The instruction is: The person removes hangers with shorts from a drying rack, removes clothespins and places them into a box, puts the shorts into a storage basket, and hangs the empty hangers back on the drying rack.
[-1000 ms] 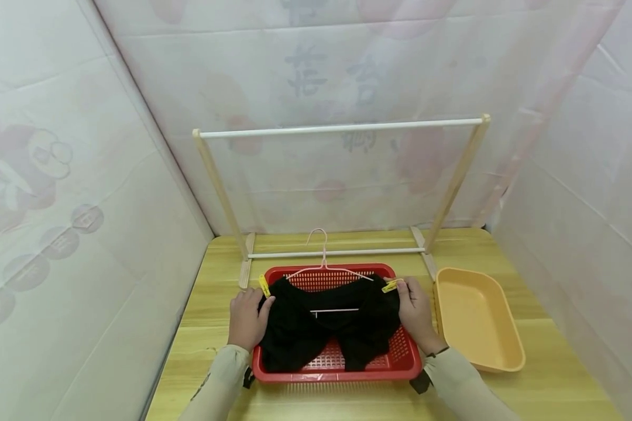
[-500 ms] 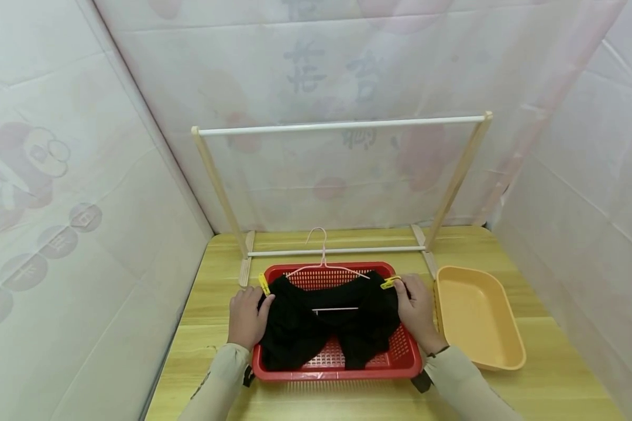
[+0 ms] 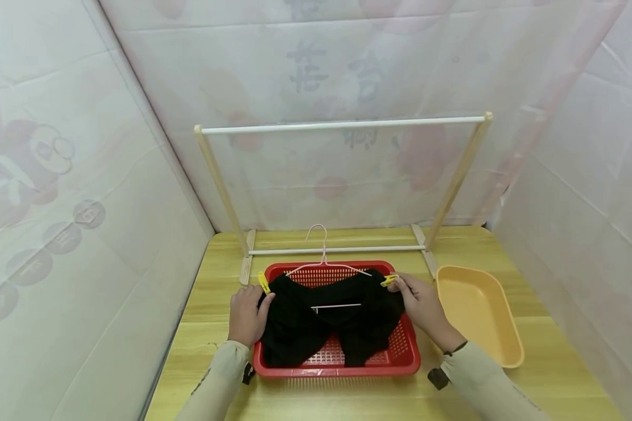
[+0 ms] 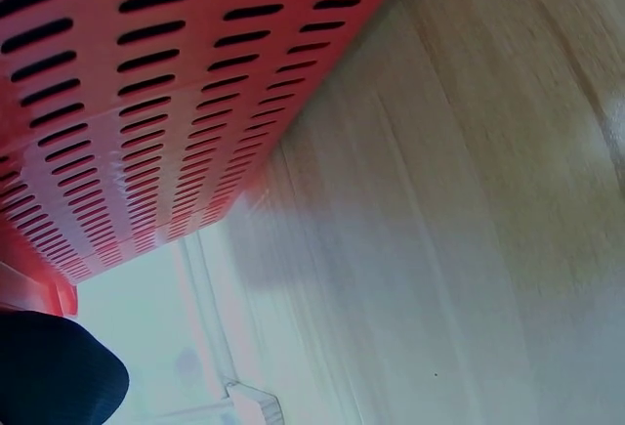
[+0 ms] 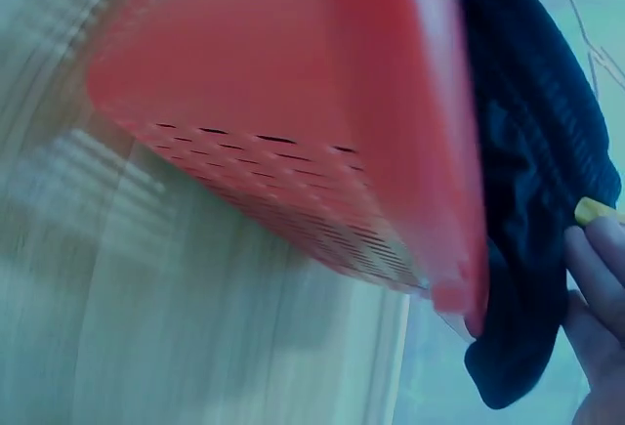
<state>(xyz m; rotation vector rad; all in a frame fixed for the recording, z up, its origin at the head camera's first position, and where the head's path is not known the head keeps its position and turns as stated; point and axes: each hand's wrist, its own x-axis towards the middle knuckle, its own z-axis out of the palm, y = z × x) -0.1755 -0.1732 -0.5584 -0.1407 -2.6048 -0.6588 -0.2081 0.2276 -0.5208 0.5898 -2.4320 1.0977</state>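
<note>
In the head view a black garment (image 3: 295,321) lies over a red plastic basket (image 3: 337,372), with a pink hanger (image 3: 324,257) inside its neckline. The hanger's hook sticks up behind the basket. My left hand (image 3: 246,316) grips the garment's left shoulder, its thumb just below a yellow clothespin (image 3: 264,283). At the other shoulder my right hand (image 3: 423,304) pinches a second yellow clothespin (image 3: 388,280) between thumb and fingers. The right wrist view shows that clothespin's yellow end (image 5: 591,212) at my fingertips, against the black cloth (image 5: 527,181). My left fingers are outside the left wrist view.
Behind the basket stands a rack with wooden legs and a white top bar (image 3: 342,124). Its lower bar (image 3: 289,252) runs close to the basket's back rim. A shallow yellow tray (image 3: 479,316) sits at the right on the wood-grain table (image 3: 200,327). Fabric walls enclose the table.
My right hand has shifted slightly, its wrist swinging outward to the right, and its thumb and fingers now meet at the clothespin. My left hand stays at its shoulder of the garment.
</note>
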